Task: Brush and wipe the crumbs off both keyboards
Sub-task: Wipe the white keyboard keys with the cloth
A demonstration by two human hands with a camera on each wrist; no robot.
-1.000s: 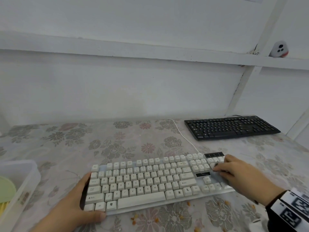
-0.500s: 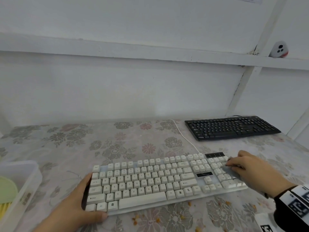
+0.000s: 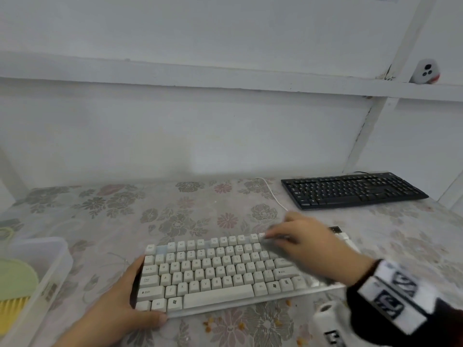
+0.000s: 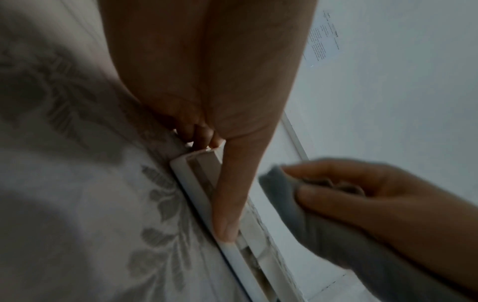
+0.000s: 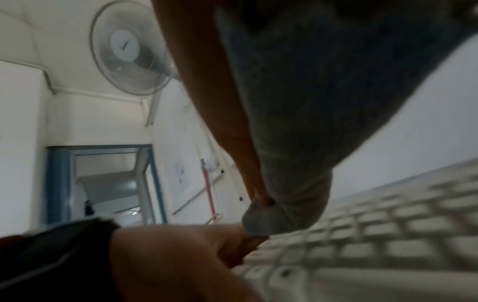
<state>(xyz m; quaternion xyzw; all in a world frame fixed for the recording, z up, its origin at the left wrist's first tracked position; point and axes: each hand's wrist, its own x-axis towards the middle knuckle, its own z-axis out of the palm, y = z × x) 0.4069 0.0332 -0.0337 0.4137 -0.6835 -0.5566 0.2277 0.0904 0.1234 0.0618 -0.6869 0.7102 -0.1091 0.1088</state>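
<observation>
Left hand (image 3: 120,309) clamps the near-left corner of the white plastic keyboard (image 3: 213,271) on the floral worktop (image 3: 100,209) to steady it—right hand (image 3: 315,244), fingers curled round a grey cloth (image 4: 310,214), wipes its far keys; black keyboard (image 3: 350,190) waits far right.

White keyboard (image 3: 215,271): off-white keycaps, dark legends; black keyboard (image 3: 350,190): black body and keys; cloth (image 4: 323,224) under right hand (image 3: 313,246): grey; tablecloth (image 3: 125,216): pale ground, grey and dull-pink flower print; crumbs (image 3: 240,324) on it: orange-brown; brush (image 3: 15,294) in translucent white box (image 3: 53,279): pale green body, yellow bristles; wrist band (image 3: 393,294): white, black square markings; door frame (image 5: 55,183): blue; wall fan (image 5: 129,49): white.
</observation>
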